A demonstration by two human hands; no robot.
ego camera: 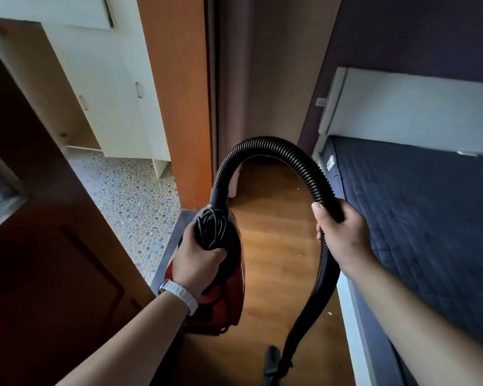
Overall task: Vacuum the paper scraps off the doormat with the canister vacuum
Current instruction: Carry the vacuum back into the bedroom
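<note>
A red canister vacuum [226,299] hangs in the air over the wooden floor, carried by my left hand [195,260], which grips its top handle where a black cord [211,229] is coiled. Its black ribbed hose [268,146] arches up from the canister and comes down on the right, where my right hand [343,235] is closed around it. The hose runs on down to a black nozzle end [272,363] at the bottom edge. No doormat is in view. A few tiny pale specks [329,313] lie on the floor.
A bed with a dark quilted mattress [418,218] and white frame fills the right side. A brown open door [53,246] stands at left, an orange door frame [179,107] ahead. Beyond it lie a pebble-pattern floor [129,196] and cream cabinets [109,93].
</note>
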